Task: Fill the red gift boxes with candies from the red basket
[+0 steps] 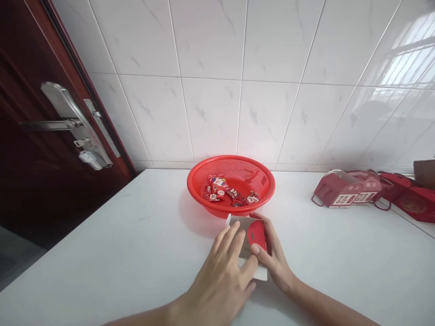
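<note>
A small paper gift box [256,233] with its top flaps up is on the white table, with a red scalloped flap at its right and pale inner faces showing. My right hand [273,258] grips the box from the right, thumb over the red flap and fingers behind. My left hand [226,267] covers the box's left and near sides. Its fingers reach over the left edge while index finger and thumb are at the pale near flap. How firmly it grips is partly hidden. Just behind is a red plastic basket [231,209] holding several red-wrapped candies [217,182].
Folded-up red gift boxes with cord handles [346,190] stand at the right, with more red boxes [418,201] beyond. A white tiled wall [210,117] closes off the table's back. To the left is a dark red door with a metal handle [68,124] and hanging keys.
</note>
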{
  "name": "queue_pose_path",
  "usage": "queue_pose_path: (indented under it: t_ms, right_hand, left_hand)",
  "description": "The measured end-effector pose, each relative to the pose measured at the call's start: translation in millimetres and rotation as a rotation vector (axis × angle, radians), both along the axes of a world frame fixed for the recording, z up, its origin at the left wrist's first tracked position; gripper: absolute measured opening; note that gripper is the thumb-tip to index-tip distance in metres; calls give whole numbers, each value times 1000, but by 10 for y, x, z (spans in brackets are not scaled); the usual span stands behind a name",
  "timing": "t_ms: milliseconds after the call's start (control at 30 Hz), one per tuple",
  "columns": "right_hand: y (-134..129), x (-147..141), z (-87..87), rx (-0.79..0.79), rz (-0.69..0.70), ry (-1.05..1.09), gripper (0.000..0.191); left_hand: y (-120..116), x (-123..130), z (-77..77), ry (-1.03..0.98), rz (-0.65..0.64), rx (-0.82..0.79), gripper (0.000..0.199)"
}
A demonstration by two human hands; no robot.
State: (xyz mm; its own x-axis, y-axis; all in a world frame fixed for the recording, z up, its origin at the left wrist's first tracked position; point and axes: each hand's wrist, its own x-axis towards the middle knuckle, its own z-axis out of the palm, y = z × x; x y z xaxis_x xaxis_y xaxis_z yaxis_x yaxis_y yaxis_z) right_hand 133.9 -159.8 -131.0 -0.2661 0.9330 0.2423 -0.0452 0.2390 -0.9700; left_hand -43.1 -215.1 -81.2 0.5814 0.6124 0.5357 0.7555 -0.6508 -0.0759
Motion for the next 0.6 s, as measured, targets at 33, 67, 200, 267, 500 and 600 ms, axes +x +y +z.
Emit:
queue_pose_path:
  t_ms: [33, 67, 200, 267, 500, 600]
  right_hand:
    - [2, 4, 2, 16, 8, 4, 69]
    - [5, 7, 6, 34, 17, 10, 71]
    - [15, 5, 30, 73, 60, 22, 75]
    - [15, 0, 49, 62, 71, 21, 75]
    - [-27, 6, 101, 9, 38, 36, 60]
    - [-42, -4, 90, -38, 56, 123, 46]
  left_hand:
    - [-29, -19, 9, 31, 21, -38, 32]
    - [-51, -37, 16, 58, 35, -81, 42]
    - [-65, -93, 24, 85, 65, -226, 65]
    - [-45, -108, 17, 90, 69, -282, 68]
    - [-68, -83, 142, 105, 62, -392, 75]
    - [-104, -87, 335, 64, 48, -456, 73]
